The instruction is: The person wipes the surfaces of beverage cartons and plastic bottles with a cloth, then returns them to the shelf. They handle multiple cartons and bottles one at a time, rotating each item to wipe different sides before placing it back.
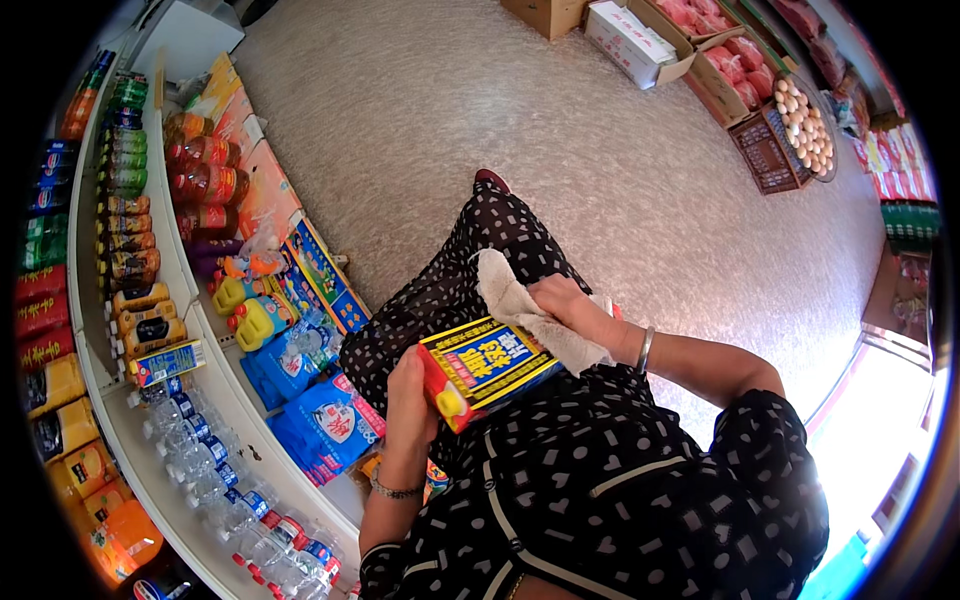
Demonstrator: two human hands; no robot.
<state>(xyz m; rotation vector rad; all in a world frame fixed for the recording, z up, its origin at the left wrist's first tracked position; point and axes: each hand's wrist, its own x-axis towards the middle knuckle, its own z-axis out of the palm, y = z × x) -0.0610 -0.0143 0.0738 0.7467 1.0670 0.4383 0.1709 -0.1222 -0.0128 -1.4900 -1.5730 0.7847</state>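
My left hand point(411, 397) grips the near left end of a blue, yellow and red printed carton point(480, 360). The carton is held in front of my lap, its broad printed side facing up and a yellow round spot on its red end. My right hand point(574, 304) holds a whitish cloth point(517, 300) over the carton's far right end. Part of that end is hidden under the cloth. A bracelet circles each of my wrists.
A white shelf point(161, 450) on my left carries rows of water bottles point(202, 450) and a similar blue-and-yellow carton point(166, 362). Blue detergent bags point(330, 424) and yellow jugs point(262, 321) sit lower. Eggs point(804, 124) top a brown crate point(771, 146) beside cardboard boxes point(724, 90).
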